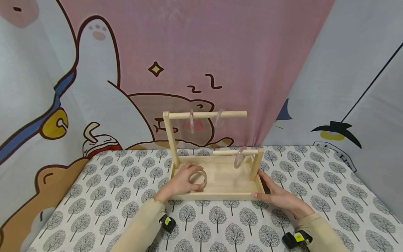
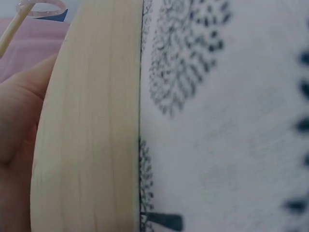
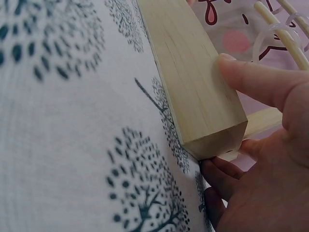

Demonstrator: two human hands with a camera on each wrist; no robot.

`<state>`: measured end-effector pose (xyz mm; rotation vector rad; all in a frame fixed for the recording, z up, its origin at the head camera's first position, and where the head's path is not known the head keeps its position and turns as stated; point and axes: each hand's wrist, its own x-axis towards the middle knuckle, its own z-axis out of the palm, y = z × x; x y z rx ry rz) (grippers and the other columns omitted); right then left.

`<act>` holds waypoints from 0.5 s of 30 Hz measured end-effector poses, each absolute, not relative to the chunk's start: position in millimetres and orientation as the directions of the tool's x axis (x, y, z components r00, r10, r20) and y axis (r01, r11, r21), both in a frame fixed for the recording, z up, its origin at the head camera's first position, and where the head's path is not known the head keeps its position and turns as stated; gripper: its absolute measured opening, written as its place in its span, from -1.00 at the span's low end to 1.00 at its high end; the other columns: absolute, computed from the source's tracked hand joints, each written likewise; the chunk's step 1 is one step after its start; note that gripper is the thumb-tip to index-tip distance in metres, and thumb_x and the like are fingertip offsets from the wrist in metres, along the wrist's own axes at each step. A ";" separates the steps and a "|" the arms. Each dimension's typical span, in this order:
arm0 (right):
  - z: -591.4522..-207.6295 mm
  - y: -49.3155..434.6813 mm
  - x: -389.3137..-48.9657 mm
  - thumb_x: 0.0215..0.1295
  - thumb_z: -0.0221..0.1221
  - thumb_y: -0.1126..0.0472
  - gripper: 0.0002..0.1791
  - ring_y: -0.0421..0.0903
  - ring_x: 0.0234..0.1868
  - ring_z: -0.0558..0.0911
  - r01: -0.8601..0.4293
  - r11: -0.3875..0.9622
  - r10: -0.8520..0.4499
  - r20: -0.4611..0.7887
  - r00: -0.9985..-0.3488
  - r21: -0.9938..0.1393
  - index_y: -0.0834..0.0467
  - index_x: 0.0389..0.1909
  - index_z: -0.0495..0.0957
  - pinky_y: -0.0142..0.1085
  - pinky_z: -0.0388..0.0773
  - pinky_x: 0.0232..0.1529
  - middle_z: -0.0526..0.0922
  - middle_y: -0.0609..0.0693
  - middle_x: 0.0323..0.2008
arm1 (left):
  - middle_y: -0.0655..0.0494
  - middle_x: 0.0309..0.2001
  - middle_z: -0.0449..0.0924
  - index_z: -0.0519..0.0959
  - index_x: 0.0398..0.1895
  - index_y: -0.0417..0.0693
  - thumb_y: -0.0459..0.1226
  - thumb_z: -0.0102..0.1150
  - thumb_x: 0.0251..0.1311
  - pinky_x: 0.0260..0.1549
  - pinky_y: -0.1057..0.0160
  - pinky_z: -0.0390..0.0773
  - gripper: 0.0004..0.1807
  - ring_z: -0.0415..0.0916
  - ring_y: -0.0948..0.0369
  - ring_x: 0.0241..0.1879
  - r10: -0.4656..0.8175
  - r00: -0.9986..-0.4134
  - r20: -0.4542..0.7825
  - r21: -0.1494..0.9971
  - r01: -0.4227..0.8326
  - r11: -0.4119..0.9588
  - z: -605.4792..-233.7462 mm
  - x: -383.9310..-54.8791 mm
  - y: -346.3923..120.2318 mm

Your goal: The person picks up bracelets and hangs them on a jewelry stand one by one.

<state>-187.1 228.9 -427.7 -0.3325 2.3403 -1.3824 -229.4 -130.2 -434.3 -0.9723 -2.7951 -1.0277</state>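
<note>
My left hand reaches into a pale wooden tray stand, its thumb and fingers curled round a clear pinkish bangle. In the left wrist view the tray's front wall hides the bangle and most of that hand. At the tray's right front corner, my right hand grips the wood, thumb on the front wall and fingers round the side. Two similar bangles, one on the left and one further right, hang from the tall upper bar. Another bangle hangs on the lower bar.
The upper bar extends right from a tall left post. A shorter right post carries the lower bar, pointing left. Beneath lies a tree-print cloth; a cartoon curtain hangs behind.
</note>
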 end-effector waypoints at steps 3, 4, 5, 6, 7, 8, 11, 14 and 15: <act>-428.2 229.0 -187.4 0.26 0.26 0.03 0.14 0.43 0.40 -0.33 -0.002 0.486 -0.396 -0.218 -0.892 -0.874 0.01 0.54 -0.42 0.47 -0.26 0.15 -0.40 0.39 0.46 | -0.14 0.17 0.41 0.49 0.18 -0.23 -0.15 0.46 -0.04 0.15 -0.23 0.31 -0.32 0.34 -0.07 0.16 0.543 -0.811 0.219 0.582 0.555 0.594 -433.3 -229.2 -129.5; -428.5 229.0 -187.5 0.26 0.26 0.04 0.13 0.43 0.40 -0.32 -0.002 0.484 -0.397 -0.217 -0.892 -0.875 0.02 0.54 -0.42 0.47 -0.26 0.15 -0.40 0.39 0.46 | -0.15 0.17 0.41 0.49 0.18 -0.23 -0.15 0.45 -0.03 0.14 -0.24 0.31 -0.32 0.34 -0.07 0.16 0.538 -0.813 0.221 0.590 0.551 0.590 -432.8 -228.9 -129.3; -428.6 229.0 -187.6 0.26 0.26 0.04 0.14 0.43 0.40 -0.33 -0.002 0.481 -0.398 -0.217 -0.891 -0.877 0.02 0.54 -0.42 0.47 -0.27 0.15 -0.40 0.39 0.46 | -0.15 0.18 0.41 0.49 0.18 -0.23 -0.15 0.45 -0.02 0.14 -0.23 0.31 -0.33 0.35 -0.07 0.15 0.533 -0.817 0.220 0.599 0.544 0.588 -432.2 -228.4 -129.1; -428.8 229.1 -187.8 0.26 0.26 0.04 0.13 0.43 0.40 -0.32 -0.003 0.479 -0.399 -0.215 -0.891 -0.878 0.02 0.54 -0.42 0.46 -0.26 0.15 -0.40 0.39 0.46 | -0.15 0.18 0.41 0.49 0.18 -0.23 -0.15 0.45 -0.01 0.13 -0.24 0.32 -0.33 0.36 -0.07 0.14 0.525 -0.822 0.220 0.609 0.536 0.584 -431.7 -227.9 -129.0; -428.8 229.2 -187.9 0.26 0.26 0.04 0.14 0.42 0.41 -0.33 -0.004 0.478 -0.399 -0.214 -0.892 -0.878 0.02 0.54 -0.42 0.46 -0.27 0.16 -0.40 0.39 0.46 | -0.15 0.19 0.40 0.49 0.19 -0.22 -0.15 0.44 -0.01 0.12 -0.24 0.33 -0.33 0.37 -0.07 0.14 0.518 -0.826 0.220 0.620 0.529 0.580 -431.3 -227.4 -128.9; -428.9 229.2 -187.9 0.26 0.26 0.04 0.14 0.42 0.41 -0.32 -0.004 0.477 -0.399 -0.213 -0.892 -0.879 0.03 0.54 -0.42 0.46 -0.27 0.16 -0.40 0.38 0.46 | -0.14 0.20 0.40 0.48 0.19 -0.21 -0.15 0.45 -0.01 0.11 -0.23 0.35 -0.33 0.38 -0.07 0.12 0.510 -0.832 0.219 0.629 0.520 0.577 -431.0 -227.0 -129.0; -429.1 229.3 -188.0 0.26 0.26 0.04 0.14 0.42 0.41 -0.32 -0.005 0.478 -0.399 -0.212 -0.892 -0.878 0.03 0.54 -0.42 0.46 -0.26 0.16 -0.39 0.39 0.46 | -0.14 0.20 0.39 0.48 0.19 -0.21 -0.16 0.45 -0.02 0.06 -0.15 0.43 -0.33 0.42 -0.06 0.07 0.497 -0.839 0.222 0.655 0.506 0.562 -430.0 -226.0 -129.1; -429.0 229.3 -187.8 0.26 0.26 0.03 0.14 0.43 0.40 -0.32 -0.005 0.481 -0.399 -0.214 -0.892 -0.877 0.03 0.54 -0.42 0.46 -0.26 0.15 -0.39 0.40 0.46 | -0.14 0.19 0.39 0.46 0.20 -0.23 -0.17 0.43 0.01 -0.03 -0.04 0.52 -0.33 0.44 -0.07 0.02 0.492 -0.841 0.223 0.683 0.495 0.537 -429.4 -225.8 -129.4; -428.9 229.3 -187.8 0.26 0.26 0.03 0.14 0.43 0.40 -0.32 -0.005 0.480 -0.399 -0.214 -0.892 -0.877 0.03 0.54 -0.41 0.46 -0.25 0.16 -0.39 0.40 0.46 | -0.14 0.18 0.40 0.46 0.21 -0.23 -0.18 0.43 0.03 -0.06 0.00 0.54 -0.34 0.45 -0.08 0.00 0.492 -0.842 0.223 0.699 0.490 0.521 -429.0 -225.8 -129.6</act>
